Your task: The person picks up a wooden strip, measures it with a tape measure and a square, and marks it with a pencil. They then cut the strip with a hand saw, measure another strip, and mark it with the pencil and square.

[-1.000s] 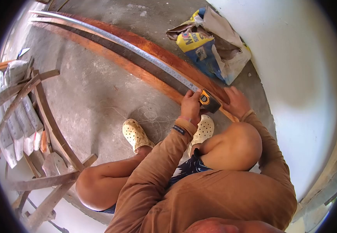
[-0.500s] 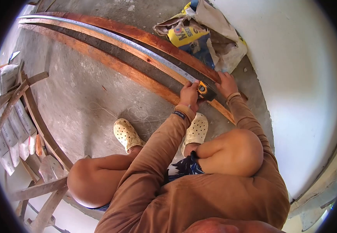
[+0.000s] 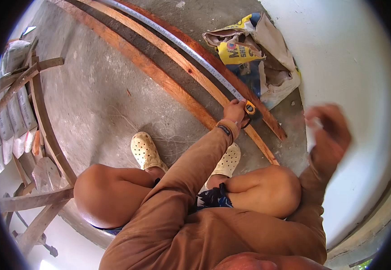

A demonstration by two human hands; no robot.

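Concrete floor (image 3: pixel 101 103), measuring under way: tape blade (image 3: pixel 182 45) lies stretched out along the long planks (image 3: pixel 159 76).
I record the left hand (image 3: pixel 235 110) clasped on the tape case (image 3: pixel 250 108) at the planks' near end. The right hand (image 3: pixel 328 130) hangs blurred beside the wall (image 3: pixel 348 58), grip impossible to tell. No pencil mark visible yet.

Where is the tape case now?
Head view, right of centre: the tape case sits on the planks, held by the left hand, just below the torn bag.

The person wears a brown long-sleeved shirt (image 3: pixel 177 198), patterned shorts (image 3: pixel 211 198), cream clogs (image 3: pixel 145 150).
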